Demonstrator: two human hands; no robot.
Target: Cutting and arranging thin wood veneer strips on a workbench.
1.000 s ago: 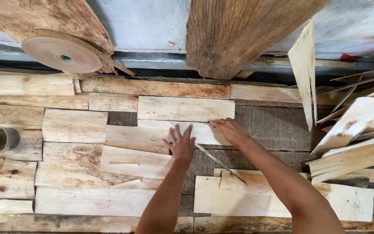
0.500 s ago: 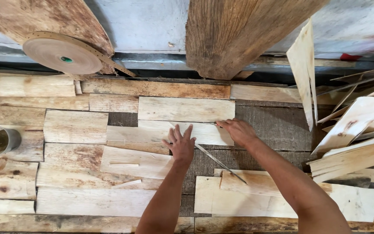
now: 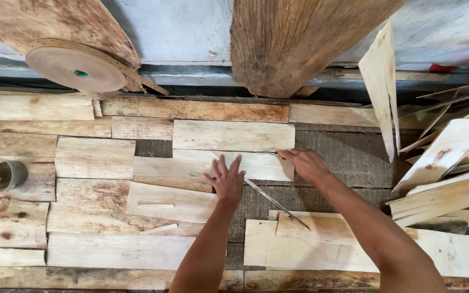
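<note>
Pale wood veneer sheets (image 3: 229,135) cover the bench (image 3: 348,157) in overlapping rows. At twelve o'clock stands a thick timber post (image 3: 294,43); at ten, a roll of brown tape (image 3: 74,68). My left hand (image 3: 227,182) lies flat, fingers (image 3: 221,163) spread open on one veneer strip (image 3: 261,165). My right hand (image 3: 306,164), at its three o'clock, has fingers closed, pinching that strip's edge. A thin sliver (image 3: 275,201) lies between my arms.

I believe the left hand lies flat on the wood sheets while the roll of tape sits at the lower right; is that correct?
Not quite: in the head view the roll of tape sits at the upper left. The left hand does lie flat on the wood sheets.
</note>
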